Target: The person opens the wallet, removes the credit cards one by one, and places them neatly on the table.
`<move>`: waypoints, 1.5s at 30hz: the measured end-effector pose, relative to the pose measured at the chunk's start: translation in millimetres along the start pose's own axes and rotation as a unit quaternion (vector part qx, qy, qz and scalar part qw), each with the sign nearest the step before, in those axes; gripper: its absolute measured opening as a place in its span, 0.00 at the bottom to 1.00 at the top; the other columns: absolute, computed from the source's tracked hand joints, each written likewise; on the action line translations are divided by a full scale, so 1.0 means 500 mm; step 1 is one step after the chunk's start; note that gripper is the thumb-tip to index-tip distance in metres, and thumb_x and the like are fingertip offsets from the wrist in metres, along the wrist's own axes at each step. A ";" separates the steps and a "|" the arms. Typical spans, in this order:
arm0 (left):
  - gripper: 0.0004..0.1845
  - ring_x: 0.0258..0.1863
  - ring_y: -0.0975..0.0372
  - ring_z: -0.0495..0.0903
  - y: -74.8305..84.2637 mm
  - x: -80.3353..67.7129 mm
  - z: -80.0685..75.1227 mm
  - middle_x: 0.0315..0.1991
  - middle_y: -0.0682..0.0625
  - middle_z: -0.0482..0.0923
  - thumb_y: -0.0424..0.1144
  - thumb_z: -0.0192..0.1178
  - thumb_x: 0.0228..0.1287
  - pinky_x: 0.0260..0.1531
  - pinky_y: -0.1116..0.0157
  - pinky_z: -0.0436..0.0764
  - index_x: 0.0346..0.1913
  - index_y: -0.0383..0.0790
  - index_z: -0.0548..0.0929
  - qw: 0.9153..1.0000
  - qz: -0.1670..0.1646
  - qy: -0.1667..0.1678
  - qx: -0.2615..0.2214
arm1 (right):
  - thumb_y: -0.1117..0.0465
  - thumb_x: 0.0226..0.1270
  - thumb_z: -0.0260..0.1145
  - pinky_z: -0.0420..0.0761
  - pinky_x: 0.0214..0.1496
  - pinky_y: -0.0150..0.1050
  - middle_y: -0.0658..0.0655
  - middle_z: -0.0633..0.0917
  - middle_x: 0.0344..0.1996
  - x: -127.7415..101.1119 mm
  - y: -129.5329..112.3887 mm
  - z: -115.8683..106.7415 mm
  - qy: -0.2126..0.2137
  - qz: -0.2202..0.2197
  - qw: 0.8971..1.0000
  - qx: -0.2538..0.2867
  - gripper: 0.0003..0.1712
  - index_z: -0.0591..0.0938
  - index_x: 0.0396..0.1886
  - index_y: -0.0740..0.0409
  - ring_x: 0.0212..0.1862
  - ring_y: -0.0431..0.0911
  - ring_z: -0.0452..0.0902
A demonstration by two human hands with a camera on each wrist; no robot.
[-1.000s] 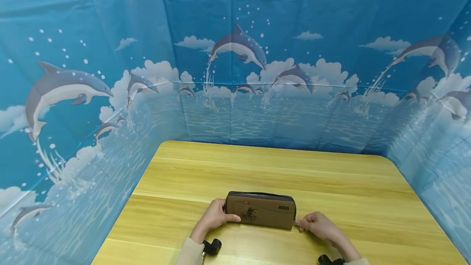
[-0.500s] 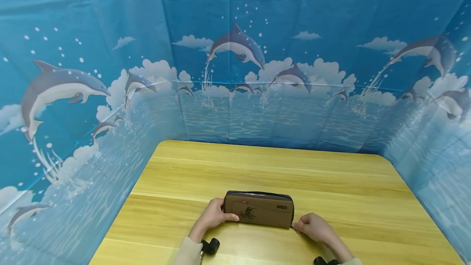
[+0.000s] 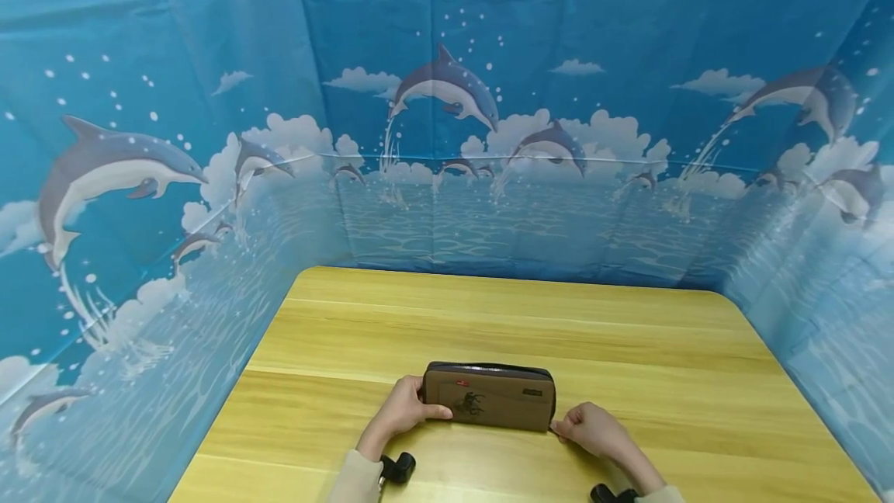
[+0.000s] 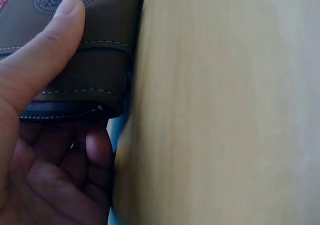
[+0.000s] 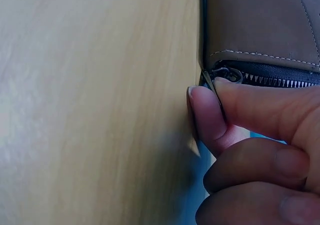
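A brown zip-around wallet [image 3: 503, 406] stands on its long edge on the table, its front facing me with a dark printed emblem and a small red tag. My left hand [image 3: 405, 412] grips its left end, thumb across the front and fingers behind; the left wrist view shows the curled fingers partly in shadow beyond the wallet's edge [image 4: 100, 67]. At the lower right corner, my right hand [image 3: 594, 429] pinches the zipper pull [image 5: 214, 91] between thumb and forefinger. Metal teeth [image 5: 280, 81] run from the slider [image 5: 231, 74] along the wallet's side.
The wallet is on a yellow wood-grain table [image 3: 489, 317] with rounded far corners. A blue dolphin-print curtain [image 3: 447, 208] encloses the table at the back and both sides. Black wrist-camera mounts [image 3: 400, 469] sit at both wrists.
My right fingertips have come in closer to the wallet's lower right corner with the zipper pull. The left hand keeps its grip. The whole view shifts slightly.
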State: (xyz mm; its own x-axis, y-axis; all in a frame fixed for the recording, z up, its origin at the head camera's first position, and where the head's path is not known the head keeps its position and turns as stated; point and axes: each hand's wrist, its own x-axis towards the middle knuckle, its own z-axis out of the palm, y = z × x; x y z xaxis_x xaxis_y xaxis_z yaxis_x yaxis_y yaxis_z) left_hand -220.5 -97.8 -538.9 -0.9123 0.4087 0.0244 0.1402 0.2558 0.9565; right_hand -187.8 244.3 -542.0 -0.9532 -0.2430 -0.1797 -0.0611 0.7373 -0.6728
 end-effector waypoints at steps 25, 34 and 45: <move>0.12 0.13 0.67 0.66 -0.076 0.026 0.004 0.20 0.55 0.78 0.43 0.75 0.47 0.15 0.70 0.68 0.34 0.45 0.86 1.000 -0.006 -0.002 0.020 | 0.47 0.67 0.60 0.53 0.18 0.32 0.45 0.64 0.10 -0.023 -0.010 0.014 0.026 0.040 0.999 -0.026 0.22 0.74 0.15 0.51 0.15 0.39 0.56; 0.12 0.13 0.67 0.66 -0.079 0.025 0.000 0.20 0.54 0.78 0.42 0.74 0.48 0.15 0.70 0.68 0.34 0.43 0.86 1.000 -0.003 -0.005 0.012 | 0.48 0.66 0.61 0.52 0.20 0.33 0.45 0.62 0.09 -0.021 -0.026 0.023 0.059 0.082 0.991 -0.084 0.25 0.68 0.11 0.51 0.15 0.39 0.54; 0.11 0.12 0.68 0.65 -0.079 0.025 -0.001 0.20 0.55 0.78 0.41 0.75 0.47 0.15 0.71 0.67 0.34 0.44 0.86 1.000 -0.004 -0.005 0.010 | 0.43 0.64 0.62 0.50 0.20 0.33 0.44 0.60 0.09 -0.024 -0.023 0.023 0.070 0.084 0.990 -0.093 0.28 0.66 0.10 0.50 0.15 0.39 0.52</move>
State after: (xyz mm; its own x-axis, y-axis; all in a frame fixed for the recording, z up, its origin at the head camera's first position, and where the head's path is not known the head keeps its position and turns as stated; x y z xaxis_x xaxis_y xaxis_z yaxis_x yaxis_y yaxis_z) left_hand -237.7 -103.1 -576.3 -0.9093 0.4159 0.0146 0.1416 0.2762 0.9506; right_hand -172.3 231.5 -540.4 -0.9854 -0.0272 -0.1680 0.0606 0.8663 -0.4958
